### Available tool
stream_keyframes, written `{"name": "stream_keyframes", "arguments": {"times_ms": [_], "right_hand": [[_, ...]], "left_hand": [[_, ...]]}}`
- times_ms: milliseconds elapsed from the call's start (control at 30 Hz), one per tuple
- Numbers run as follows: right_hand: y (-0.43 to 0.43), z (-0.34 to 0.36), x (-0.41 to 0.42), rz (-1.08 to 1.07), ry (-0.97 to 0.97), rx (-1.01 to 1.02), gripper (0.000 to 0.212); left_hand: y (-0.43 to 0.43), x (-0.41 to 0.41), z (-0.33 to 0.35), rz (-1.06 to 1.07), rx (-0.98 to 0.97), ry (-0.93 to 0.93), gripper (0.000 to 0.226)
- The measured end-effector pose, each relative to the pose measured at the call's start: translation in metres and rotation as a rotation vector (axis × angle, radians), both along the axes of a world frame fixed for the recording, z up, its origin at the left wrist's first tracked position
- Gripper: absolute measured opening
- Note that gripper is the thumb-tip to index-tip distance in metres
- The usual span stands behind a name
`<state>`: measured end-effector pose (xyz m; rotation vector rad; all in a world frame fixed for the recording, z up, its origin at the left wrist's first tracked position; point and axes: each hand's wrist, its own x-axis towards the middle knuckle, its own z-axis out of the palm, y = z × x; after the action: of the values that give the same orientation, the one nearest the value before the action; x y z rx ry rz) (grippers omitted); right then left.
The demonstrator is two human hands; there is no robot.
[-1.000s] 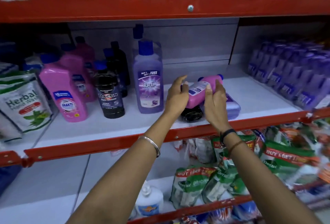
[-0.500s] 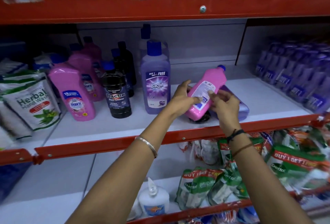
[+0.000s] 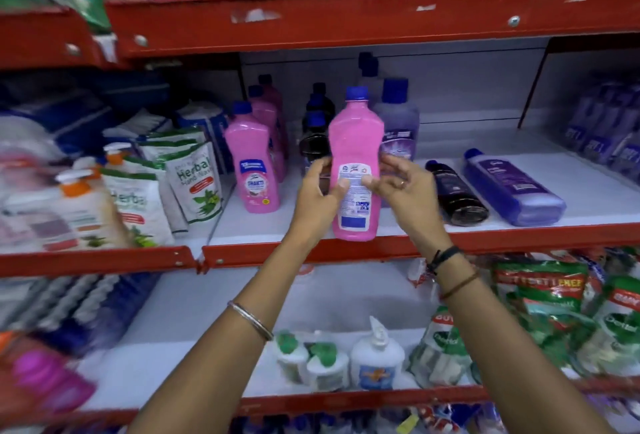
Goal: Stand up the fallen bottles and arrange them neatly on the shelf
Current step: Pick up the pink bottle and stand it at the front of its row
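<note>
I hold a pink bottle [image 3: 355, 163] with a blue cap upright in front of the middle shelf [image 3: 519, 236], its back label facing me. My left hand [image 3: 320, 196] grips its left side and my right hand [image 3: 403, 188] its right side. To the right a black bottle [image 3: 455, 193] and a purple bottle [image 3: 512, 186] lie on their sides on the shelf. Behind and to the left stand another pink bottle [image 3: 252, 160], black bottles [image 3: 317, 122] and a purple bottle [image 3: 398, 125], all upright.
White Herbal refill pouches [image 3: 194, 181] and pump bottles [image 3: 79, 205] fill the shelf's left section. Purple bottles [image 3: 602, 136] crowd the far right. A red shelf beam [image 3: 346, 18] runs overhead. Green pouches [image 3: 540, 298] and white pump bottles [image 3: 377, 357] sit on the shelf below.
The pink bottle went from lying on the fallen bottles to tilted, then upright in both hands. The black and purple bottles beneath it now lie uncovered. The view shifted right.
</note>
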<state>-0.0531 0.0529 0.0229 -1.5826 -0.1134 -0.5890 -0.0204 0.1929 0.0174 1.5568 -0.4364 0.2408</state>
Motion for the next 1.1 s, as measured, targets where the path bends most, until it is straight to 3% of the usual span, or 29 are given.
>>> {"name": "stream_keyframes", "arguments": {"times_ms": [200, 433, 533, 800, 900, 1100], "right_hand": [[0.074, 0.002, 0.027, 0.126, -0.019, -0.086, 0.044], [0.136, -0.016, 0.062, 0.209, -0.006, -0.117, 0.05], [0.147, -0.026, 0.07, 0.211, 0.015, -0.144, 0.05], [0.156, -0.047, 0.072, -0.072, -0.028, -0.159, 0.027], [0.162, -0.051, 0.064, -0.027, -0.04, -0.153, 0.037], [0.165, -0.055, 0.061, 0.15, 0.015, -0.274, 0.079]], "left_hand": [[0.077, 0.01, 0.0, 0.171, 0.069, -0.1, 0.039], [0.136, 0.029, -0.02, 0.277, 0.095, -0.055, 0.051], [0.148, 0.035, -0.029, 0.277, 0.094, -0.048, 0.045], [0.168, 0.048, -0.042, 0.174, -0.026, -0.027, 0.026], [0.174, 0.052, -0.043, 0.143, -0.004, -0.005, 0.029], [0.182, 0.058, -0.042, -0.007, 0.016, 0.067, 0.033]]}}
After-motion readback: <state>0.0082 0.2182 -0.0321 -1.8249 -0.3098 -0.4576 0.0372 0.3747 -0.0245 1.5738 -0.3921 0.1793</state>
